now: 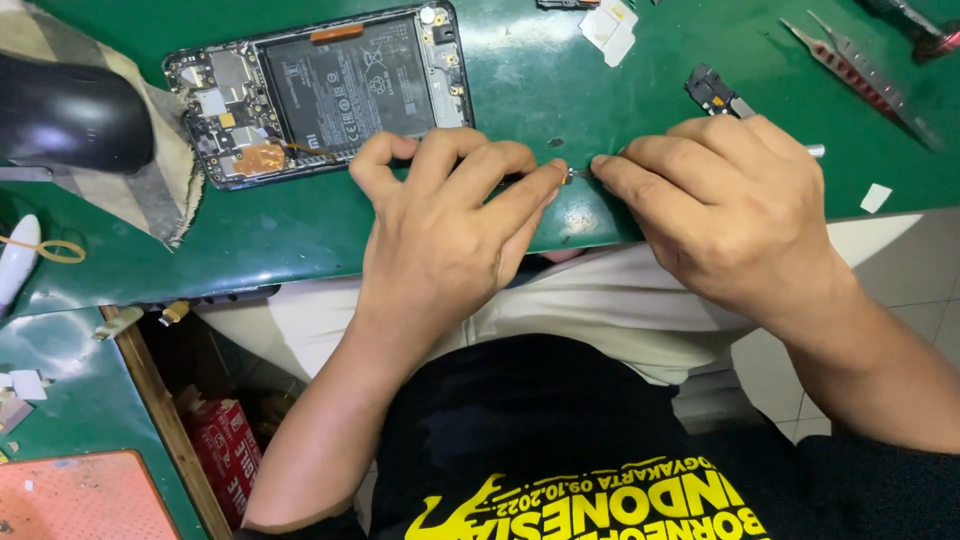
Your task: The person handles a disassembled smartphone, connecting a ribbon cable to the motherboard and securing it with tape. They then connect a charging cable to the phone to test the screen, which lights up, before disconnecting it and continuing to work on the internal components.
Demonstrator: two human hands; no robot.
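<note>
Tiny metal part (570, 174) — silvery, fingertip-pinched

Light was bright and even, falling from above. Soft sheen lay on the glossy green work mat (300, 240), strongest near its front edge, and dull glare touched the opened black smartphone with exposed battery (320, 90). Shadows beneath the hands stayed short and faint. Focus held sharp centrally; corners stretched and softened slightly, and the cabinet space below sat dim.
</note>
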